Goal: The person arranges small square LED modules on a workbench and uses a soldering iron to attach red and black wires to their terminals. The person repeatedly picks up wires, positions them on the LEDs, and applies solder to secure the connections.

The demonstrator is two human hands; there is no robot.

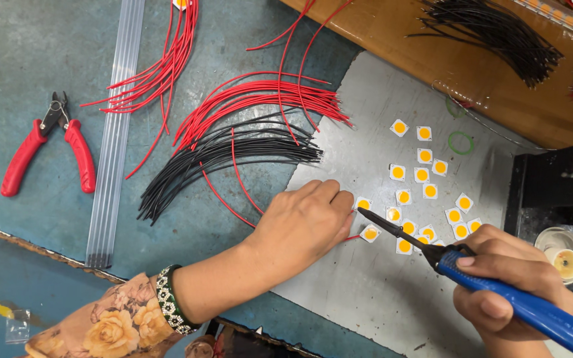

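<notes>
The right hand (509,278) is gripping a blue-handled soldering iron (492,282), tip nearing a small square yellow-centred chip (370,233); the left hand (303,225) is pinching a thin red wire (351,237) beside it.

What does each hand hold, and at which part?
The right hand holds a soldering iron by its blue handle. The left hand pinches a red wire near its end, against the metal sheet.

Bare metal sheet (366,292) below the hands lies open | scattered LED chips (426,176) and wire bundles (247,126) crowd above
</notes>
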